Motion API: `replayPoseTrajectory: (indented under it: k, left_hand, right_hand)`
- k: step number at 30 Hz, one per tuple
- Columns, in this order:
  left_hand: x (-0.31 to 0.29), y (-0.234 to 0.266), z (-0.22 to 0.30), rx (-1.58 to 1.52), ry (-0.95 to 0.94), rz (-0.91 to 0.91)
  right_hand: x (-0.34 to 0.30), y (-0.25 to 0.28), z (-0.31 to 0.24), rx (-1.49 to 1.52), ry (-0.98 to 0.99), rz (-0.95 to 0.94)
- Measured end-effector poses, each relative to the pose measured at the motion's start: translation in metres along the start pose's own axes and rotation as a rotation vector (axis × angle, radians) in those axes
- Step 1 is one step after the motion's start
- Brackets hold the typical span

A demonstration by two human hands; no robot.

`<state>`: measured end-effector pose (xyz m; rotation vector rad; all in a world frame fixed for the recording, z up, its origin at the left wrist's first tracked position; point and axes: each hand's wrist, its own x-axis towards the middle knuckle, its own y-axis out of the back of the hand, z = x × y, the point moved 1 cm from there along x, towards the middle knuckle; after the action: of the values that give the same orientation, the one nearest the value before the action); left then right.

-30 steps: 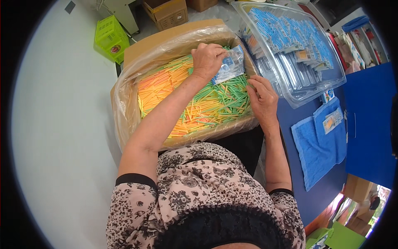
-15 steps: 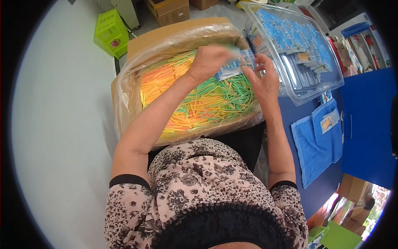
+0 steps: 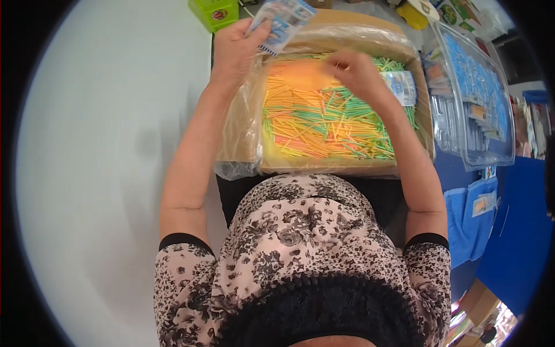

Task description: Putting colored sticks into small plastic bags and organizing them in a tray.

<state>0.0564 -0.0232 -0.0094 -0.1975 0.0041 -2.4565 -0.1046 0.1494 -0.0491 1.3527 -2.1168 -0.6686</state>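
My left hand (image 3: 234,55) grips a blue-and-white plastic packet (image 3: 283,26) by its edge, raised over the far left corner of a cardboard box (image 3: 335,168). Thin sticks (image 3: 324,124) in orange, yellow, green and pink fill this box, which has a clear plastic liner (image 3: 243,133). Over the sticks is my right hand (image 3: 358,72), its fingers bent together and partly smeared by motion. Beside its fingertips is an orange blur; what they hold, if anything, I cannot make out. A second packet (image 3: 400,88) lies on the green sticks at the right, partly behind my right forearm.
Right of the box, a clear plastic bin (image 3: 488,159) holds many blue packets (image 3: 477,87). Nearer me, a blue towel (image 3: 471,231) with a small packet (image 3: 484,204) on it lies on a blue surface. A green basket (image 3: 214,14) stands at the far left, by a pale wall (image 3: 110,144).
My left hand has carried a packet from the box's right side up to its far left. My right hand has moved away from the packet, over the sticks. The whole view has shifted.
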Motion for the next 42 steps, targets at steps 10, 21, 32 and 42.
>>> replayPoseTrajectory:
  k: [10, 21, 32, 42]
  left_hand:
    - [-0.045, 0.055, -0.011, -0.241, 0.082, 0.168]
    - [-0.054, 0.052, -0.004, -0.255, 0.046, 0.196]
    - [-0.071, 0.052, 0.007, 0.04, 0.001, 0.056]
    - [-0.076, -0.008, 0.002, 0.283, -0.024, -0.481]
  right_hand:
    - [0.039, -0.098, -0.012, -0.494, 0.286, -0.24]
    - [0.051, -0.109, -0.008, -0.711, 0.456, -0.287]
    - [0.013, -0.039, -0.004, -0.956, 0.513, 0.084]
    - [-0.039, -0.004, -0.03, 0.793, -0.39, -0.396]
